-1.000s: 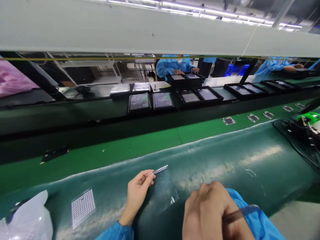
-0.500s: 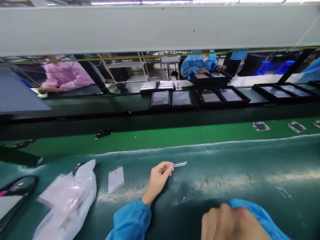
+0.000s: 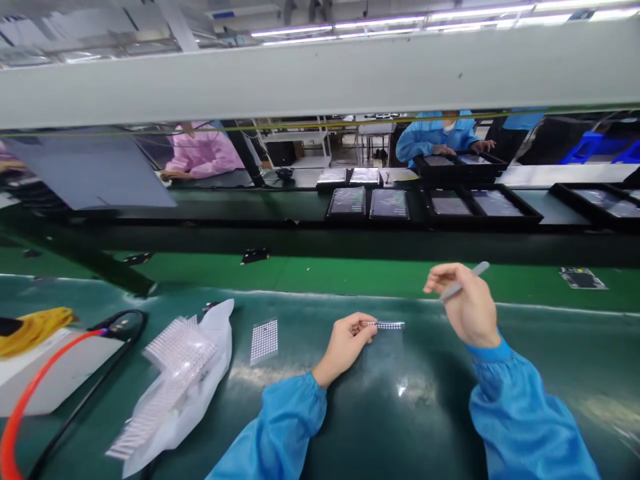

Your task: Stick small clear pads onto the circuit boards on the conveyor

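Between the thumb and fingers of my left hand is a clear sticker sheet with rows of small pale dots along its upper edge. Its lower part is see-through and hard to make out against the mat. My right hand, raised to the right of it, grips a slim grey stick-like tool; its kind is not clear. Left of my left hand, a dotted sticker sheet lies flat. Farther left, more dotted sheets rest on a white plastic bag.
Circuit boards lie on the green strip beyond the mat. A dark post slants in at left, near a red cable and white box. Black trays and co-workers are across the bench.
My right hand has risen from the bottom edge to beyond the mat's middle, showing the grey tool. The view has shifted left; my left hand still holds the sticker sheet.
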{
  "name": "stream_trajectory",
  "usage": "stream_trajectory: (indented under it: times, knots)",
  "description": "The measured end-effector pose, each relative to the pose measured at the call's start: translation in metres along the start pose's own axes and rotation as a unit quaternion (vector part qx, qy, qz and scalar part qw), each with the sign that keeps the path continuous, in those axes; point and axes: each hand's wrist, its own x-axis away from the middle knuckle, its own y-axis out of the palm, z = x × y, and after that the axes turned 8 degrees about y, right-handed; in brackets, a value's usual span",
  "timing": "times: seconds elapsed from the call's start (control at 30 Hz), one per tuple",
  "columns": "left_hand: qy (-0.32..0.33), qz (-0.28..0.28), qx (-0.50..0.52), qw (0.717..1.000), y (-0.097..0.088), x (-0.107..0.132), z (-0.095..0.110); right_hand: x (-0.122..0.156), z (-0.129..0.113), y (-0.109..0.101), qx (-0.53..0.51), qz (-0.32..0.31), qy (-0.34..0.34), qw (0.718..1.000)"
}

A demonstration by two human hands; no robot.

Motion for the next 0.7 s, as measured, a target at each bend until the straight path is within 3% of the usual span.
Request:
stream_trajectory:
  times: [0.13, 0.23, 0.4, 0.53, 0.7]
  knots:
    - [-0.002, -0.017, 0.025, 1.000, 0.008, -0.013, -0.004, -0.035, 0.064, -0.034, 0.068, 0.115, 0.058, 0.989]
    - [-0.014, -0.026, 0.042, 0.999, 0.016, -0.019, -0.007, -0.041, 0.096, -0.041, 0.068, 0.104, 0.109, 0.986]
    - [-0.026, -0.044, 0.068, 0.996, 0.026, -0.034, -0.005, -0.054, 0.124, -0.013, 0.024, 0.052, 0.131, 0.990]
    - [-0.021, -0.049, 0.080, 0.995, 0.023, -0.043, -0.001, -0.058, 0.133, 0.011, 0.087, 0.050, 0.105, 0.989]
    - [-0.027, -0.059, 0.061, 0.996, 0.012, -0.045, -0.004, -0.055, 0.132, 0.017, 0.113, 0.026, 0.116, 0.986]
